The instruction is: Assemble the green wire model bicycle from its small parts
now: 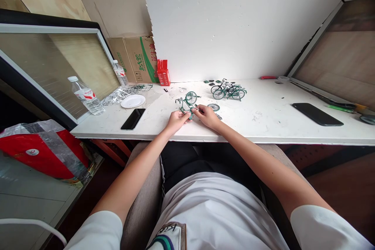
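Both hands meet over a green miniature bicycle (187,103) near the table's front edge. Its one visible wheel (191,98) points away from me and its handlebar is on the left. My left hand (177,122) is closed on the bicycle's near end. My right hand (206,116) pinches at the bicycle's right side, and whether a small part sits in those fingertips is too small to tell. Just right of that hand lies a loose spoked wheel (213,107), with a small dark part (218,116) nearer me. Assembled miniature bicycles (230,90) stand farther back.
Left on the white table (272,113) are a phone (133,119), a white plate (133,101), plastic part frames (118,94) and water bottles (88,97). A red box (163,73) stands behind. A black phone-like slab (317,114) and a red cutter (268,77) lie right.
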`<action>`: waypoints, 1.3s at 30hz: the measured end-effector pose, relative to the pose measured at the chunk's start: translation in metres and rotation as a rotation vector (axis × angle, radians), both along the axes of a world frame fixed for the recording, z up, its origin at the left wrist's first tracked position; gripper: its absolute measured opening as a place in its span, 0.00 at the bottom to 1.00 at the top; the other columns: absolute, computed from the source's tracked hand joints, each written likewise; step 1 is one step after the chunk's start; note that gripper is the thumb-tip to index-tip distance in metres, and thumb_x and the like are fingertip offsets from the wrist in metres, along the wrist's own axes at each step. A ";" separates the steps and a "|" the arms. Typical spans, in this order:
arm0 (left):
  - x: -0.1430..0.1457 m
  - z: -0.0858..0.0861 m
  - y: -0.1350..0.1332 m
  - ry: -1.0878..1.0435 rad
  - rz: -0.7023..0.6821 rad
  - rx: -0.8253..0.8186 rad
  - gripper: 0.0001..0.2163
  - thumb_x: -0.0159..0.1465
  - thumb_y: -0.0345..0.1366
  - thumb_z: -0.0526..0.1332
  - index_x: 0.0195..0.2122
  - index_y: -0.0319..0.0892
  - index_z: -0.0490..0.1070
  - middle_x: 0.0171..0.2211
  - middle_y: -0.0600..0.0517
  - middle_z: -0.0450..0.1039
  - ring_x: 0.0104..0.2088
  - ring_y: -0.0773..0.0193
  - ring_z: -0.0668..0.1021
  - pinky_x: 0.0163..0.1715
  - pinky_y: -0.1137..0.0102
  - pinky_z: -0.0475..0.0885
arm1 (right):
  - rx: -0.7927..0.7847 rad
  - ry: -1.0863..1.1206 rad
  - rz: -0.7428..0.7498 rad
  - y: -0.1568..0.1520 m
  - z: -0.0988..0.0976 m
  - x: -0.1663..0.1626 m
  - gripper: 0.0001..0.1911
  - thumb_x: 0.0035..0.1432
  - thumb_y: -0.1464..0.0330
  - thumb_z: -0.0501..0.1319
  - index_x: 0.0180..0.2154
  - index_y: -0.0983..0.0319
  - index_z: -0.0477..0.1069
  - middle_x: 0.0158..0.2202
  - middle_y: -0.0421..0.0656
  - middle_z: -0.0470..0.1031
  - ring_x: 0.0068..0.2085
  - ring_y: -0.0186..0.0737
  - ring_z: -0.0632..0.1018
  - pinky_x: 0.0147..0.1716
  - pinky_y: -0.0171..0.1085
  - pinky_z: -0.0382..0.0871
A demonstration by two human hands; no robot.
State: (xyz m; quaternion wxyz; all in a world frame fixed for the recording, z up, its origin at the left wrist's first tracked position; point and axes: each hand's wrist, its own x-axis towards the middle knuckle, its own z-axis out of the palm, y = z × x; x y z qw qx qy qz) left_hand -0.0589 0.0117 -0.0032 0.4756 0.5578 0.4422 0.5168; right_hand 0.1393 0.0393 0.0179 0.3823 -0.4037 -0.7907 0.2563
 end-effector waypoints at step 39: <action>0.002 0.005 -0.001 -0.039 0.086 -0.041 0.14 0.60 0.45 0.74 0.33 0.37 0.82 0.33 0.45 0.83 0.30 0.64 0.79 0.34 0.69 0.73 | 0.428 -0.565 -0.150 -0.017 -0.003 -0.010 0.17 0.73 0.59 0.58 0.52 0.64 0.76 0.27 0.48 0.81 0.28 0.48 0.78 0.30 0.38 0.52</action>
